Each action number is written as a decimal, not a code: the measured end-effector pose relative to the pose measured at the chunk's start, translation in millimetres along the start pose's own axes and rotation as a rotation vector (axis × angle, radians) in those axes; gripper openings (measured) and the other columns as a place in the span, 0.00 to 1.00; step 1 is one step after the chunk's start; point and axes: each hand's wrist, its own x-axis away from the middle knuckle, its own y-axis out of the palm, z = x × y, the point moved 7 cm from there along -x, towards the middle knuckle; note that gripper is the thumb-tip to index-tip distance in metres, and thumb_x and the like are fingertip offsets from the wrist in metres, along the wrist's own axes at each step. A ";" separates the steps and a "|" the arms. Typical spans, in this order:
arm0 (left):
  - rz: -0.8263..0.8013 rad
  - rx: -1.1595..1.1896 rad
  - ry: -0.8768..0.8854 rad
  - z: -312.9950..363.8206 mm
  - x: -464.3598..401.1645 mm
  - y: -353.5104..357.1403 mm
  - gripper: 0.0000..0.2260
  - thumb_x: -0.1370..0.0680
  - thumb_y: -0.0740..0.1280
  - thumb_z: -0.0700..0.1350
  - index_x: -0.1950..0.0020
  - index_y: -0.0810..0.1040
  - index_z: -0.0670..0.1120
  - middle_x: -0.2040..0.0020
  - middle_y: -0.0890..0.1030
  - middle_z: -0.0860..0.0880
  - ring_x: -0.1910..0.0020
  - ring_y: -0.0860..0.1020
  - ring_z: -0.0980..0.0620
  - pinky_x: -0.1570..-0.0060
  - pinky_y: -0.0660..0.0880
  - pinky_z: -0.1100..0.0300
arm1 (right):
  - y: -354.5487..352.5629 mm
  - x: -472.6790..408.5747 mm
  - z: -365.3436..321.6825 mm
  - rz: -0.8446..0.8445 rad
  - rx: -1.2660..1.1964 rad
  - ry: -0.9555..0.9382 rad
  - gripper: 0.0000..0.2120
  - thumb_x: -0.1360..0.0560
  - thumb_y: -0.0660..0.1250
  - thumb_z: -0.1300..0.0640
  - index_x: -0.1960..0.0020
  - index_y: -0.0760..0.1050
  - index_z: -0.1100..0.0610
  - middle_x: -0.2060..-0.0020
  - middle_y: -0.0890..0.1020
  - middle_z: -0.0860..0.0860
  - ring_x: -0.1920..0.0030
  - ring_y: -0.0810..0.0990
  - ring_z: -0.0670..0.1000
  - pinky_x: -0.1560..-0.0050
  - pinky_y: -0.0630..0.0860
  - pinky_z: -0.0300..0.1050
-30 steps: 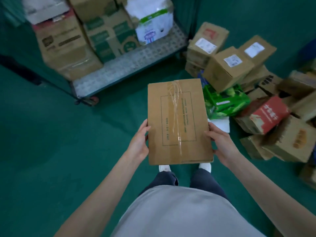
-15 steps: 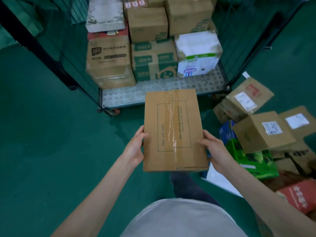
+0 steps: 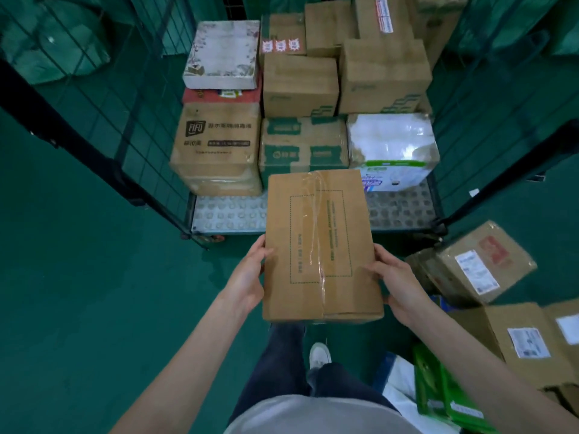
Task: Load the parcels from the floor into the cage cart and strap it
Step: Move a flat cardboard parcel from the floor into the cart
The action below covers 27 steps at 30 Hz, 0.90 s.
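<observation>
I carry a flat brown cardboard parcel [image 3: 319, 245], taped down its middle, in front of my chest. My left hand [image 3: 247, 277] grips its left edge and my right hand [image 3: 398, 283] grips its right edge near the lower corner. Straight ahead stands the cage cart [image 3: 225, 214] with a studded metal floor and dark mesh sides. Several boxes are stacked at its back, among them a white plastic-wrapped pack [image 3: 391, 148] and a brown printed box [image 3: 216, 145]. The parcel's far end hangs over the cart's front strip.
More parcels lie on the green floor at my right: a labelled brown box [image 3: 476, 264], another labelled box [image 3: 526, 339] and a green pack [image 3: 438, 389]. The cart's side gates [image 3: 94, 126] angle outward left and right. My feet are below the parcel.
I have turned from the floor pile toward the cart and stepped closer; the cart now fills the view ahead. Both hands keep the same hold on the parcel.
</observation>
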 end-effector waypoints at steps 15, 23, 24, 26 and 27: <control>0.001 -0.052 -0.051 187.5 -150.3 -20.7 0.23 0.19 0.62 0.42 0.27 0.69 0.60 0.34 0.77 0.51 0.37 0.72 0.53 0.52 0.76 0.51 | 96.2 -146.5 -144.3 0.023 -0.085 0.033 0.19 0.20 0.60 0.65 0.41 0.77 0.42 0.52 0.84 0.41 0.50 0.79 0.45 0.57 0.73 0.47; 0.016 -0.095 -0.084 252.2 -227.8 2.5 0.18 0.18 0.61 0.43 0.31 0.69 0.60 0.43 0.77 0.52 0.42 0.73 0.52 0.55 0.74 0.52 | 106.5 -230.0 -200.0 0.018 -0.080 0.073 0.19 0.21 0.60 0.65 0.39 0.77 0.44 0.51 0.83 0.44 0.49 0.77 0.46 0.56 0.71 0.48; 0.028 -0.090 -0.086 258.2 -239.4 5.2 0.20 0.18 0.61 0.43 0.29 0.68 0.59 0.41 0.77 0.51 0.41 0.72 0.51 0.52 0.74 0.51 | 106.2 -242.7 -206.8 0.009 -0.072 0.072 0.19 0.21 0.60 0.65 0.39 0.77 0.45 0.50 0.83 0.44 0.49 0.77 0.46 0.56 0.71 0.48; 0.051 -0.096 -0.082 272.6 -263.7 11.1 0.22 0.18 0.61 0.43 0.25 0.65 0.58 0.35 0.75 0.49 0.36 0.71 0.49 0.41 0.72 0.47 | 105.0 -270.3 -223.4 0.003 -0.060 0.080 0.17 0.20 0.60 0.65 0.42 0.76 0.44 0.49 0.82 0.43 0.49 0.76 0.45 0.54 0.73 0.48; 0.066 -0.104 -0.088 280.6 -279.9 15.4 0.25 0.18 0.62 0.43 0.23 0.62 0.58 0.31 0.72 0.48 0.33 0.69 0.48 0.35 0.69 0.44 | 104.8 -290.1 -234.0 -0.010 -0.044 0.093 0.18 0.20 0.60 0.65 0.45 0.75 0.42 0.50 0.81 0.42 0.49 0.76 0.45 0.52 0.74 0.49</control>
